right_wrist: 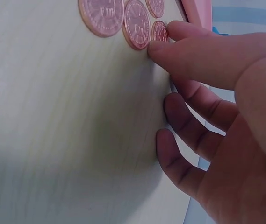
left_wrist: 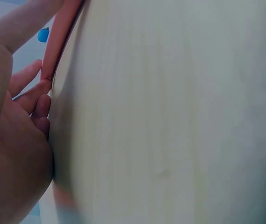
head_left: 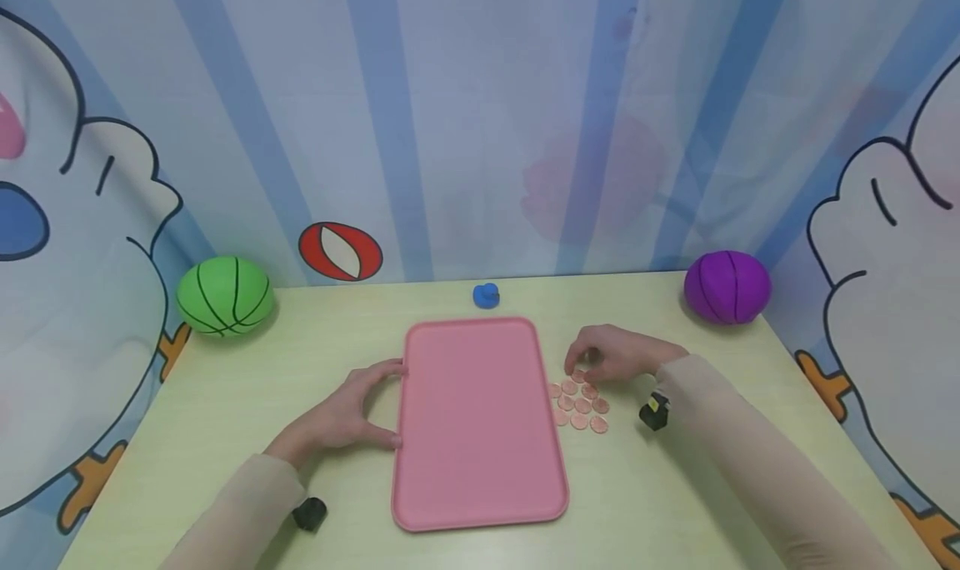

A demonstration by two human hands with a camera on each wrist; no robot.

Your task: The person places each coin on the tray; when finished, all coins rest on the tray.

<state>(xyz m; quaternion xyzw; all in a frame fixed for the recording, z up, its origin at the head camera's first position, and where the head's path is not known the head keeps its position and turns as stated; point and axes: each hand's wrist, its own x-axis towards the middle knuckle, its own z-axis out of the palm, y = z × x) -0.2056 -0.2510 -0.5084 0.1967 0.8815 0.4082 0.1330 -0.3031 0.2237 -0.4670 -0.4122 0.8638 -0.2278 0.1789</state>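
A pink rectangular tray (head_left: 480, 424) lies on the table. My left hand (head_left: 341, 412) rests at its left side, thumb and fingers spread apart, tips touching the rim. In the left wrist view the fingertips (left_wrist: 44, 86) meet the tray's edge (left_wrist: 58, 42). To the right of the tray, several copper-coloured coins (head_left: 582, 405) lie flat in rows. Over the far end of these coins is my right hand (head_left: 611, 353). Its thumb and forefinger pinch one coin (right_wrist: 160, 31) at the edges, while the other fingers curl loosely near the table.
A small blue duck (head_left: 486, 296) sits behind the tray. Toward the back corners stand a green ball (head_left: 227, 296) and a purple ball (head_left: 727, 287). A printed curtain (head_left: 480, 137) hangs along the table's back edge. Black wrist devices (head_left: 655, 412) are on both sleeves.
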